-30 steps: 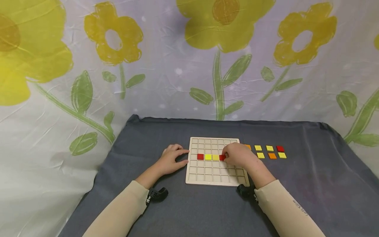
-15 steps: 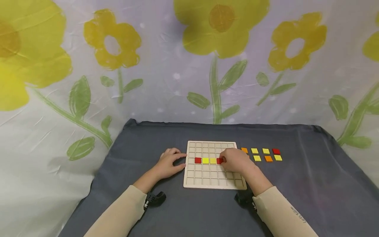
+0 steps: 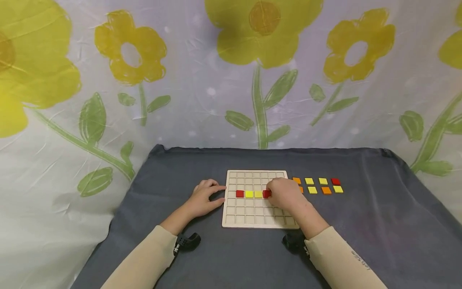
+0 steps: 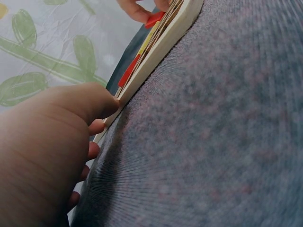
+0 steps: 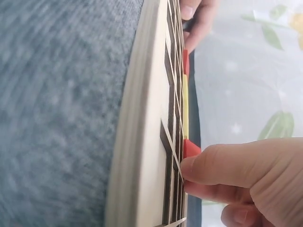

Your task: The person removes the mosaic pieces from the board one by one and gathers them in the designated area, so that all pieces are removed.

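A pale wooden grid board (image 3: 245,210) lies on the dark cloth. Across one of its rows run a red square tile (image 3: 240,194), two yellow tiles (image 3: 254,194) and a second red tile (image 3: 266,194). My right hand (image 3: 286,196) pinches that second red tile between thumb and fingers; in the right wrist view the tile (image 5: 191,148) looks tilted in its cell, partly covered by the fingertips. At the board's left edge rests my left hand (image 3: 202,199), thumb and index finger spread and touching the rim, gripping nothing.
Right of the board lie several loose tiles in two rows: yellow (image 3: 312,190), orange (image 3: 326,190) and red (image 3: 335,181). The right hand partly covers an orange one. Dark cloth (image 3: 231,257) covers the table, and a flower-printed curtain (image 3: 195,100) hangs behind.
The head view has shifted slightly. Both hands keep nearly the same places on the board, the right one still at the second red tile.
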`<state>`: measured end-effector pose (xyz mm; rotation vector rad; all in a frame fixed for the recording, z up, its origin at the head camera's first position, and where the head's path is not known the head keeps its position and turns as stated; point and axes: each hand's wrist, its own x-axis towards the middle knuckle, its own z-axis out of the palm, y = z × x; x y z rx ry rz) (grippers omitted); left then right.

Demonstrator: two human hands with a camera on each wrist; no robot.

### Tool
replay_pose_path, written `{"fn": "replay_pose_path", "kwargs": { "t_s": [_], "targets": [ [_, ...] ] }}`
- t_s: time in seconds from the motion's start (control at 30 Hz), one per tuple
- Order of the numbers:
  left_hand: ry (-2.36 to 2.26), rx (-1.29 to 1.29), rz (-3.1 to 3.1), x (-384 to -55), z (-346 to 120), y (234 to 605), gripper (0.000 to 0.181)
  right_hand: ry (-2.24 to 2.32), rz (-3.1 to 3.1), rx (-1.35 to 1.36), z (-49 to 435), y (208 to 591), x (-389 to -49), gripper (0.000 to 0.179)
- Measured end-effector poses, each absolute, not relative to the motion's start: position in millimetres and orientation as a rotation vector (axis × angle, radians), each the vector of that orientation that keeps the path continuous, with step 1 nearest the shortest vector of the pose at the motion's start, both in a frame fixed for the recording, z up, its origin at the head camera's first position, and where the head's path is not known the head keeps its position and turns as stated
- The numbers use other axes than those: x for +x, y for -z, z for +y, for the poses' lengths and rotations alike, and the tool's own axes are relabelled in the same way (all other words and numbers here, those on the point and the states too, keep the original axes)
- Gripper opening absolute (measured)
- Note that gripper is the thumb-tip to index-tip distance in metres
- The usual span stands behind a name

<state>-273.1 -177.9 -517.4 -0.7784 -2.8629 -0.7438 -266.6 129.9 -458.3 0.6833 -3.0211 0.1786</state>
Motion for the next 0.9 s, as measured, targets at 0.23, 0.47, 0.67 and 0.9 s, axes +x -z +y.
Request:
{"fn": "replay_pose_path", "kwargs": {
  "t_s": [0.23, 0.47, 0.67, 0.9],
  "targets": [
    [0.744, -0.774, -2.87, -275, -178, 519, 0.045, -0.195, -3.031, 0.696, 132, 455, -268, 0.008],
    [0.757, -0.78, -2.869, -274, -177, 517, 0.045, -0.281, -3.047, 0.651, 142, 448, -268, 0.008],
    [0.757, -0.771, -2.878, -274, -177, 517, 0.045, -0.41, -3.045, 0.663, 153, 436, -267, 0.015],
    [0.758, -0.773, -2.878, -274, -178, 517, 0.045, -0.498, -3.044, 0.657, 166, 422, -268, 0.02]
  ]
}}
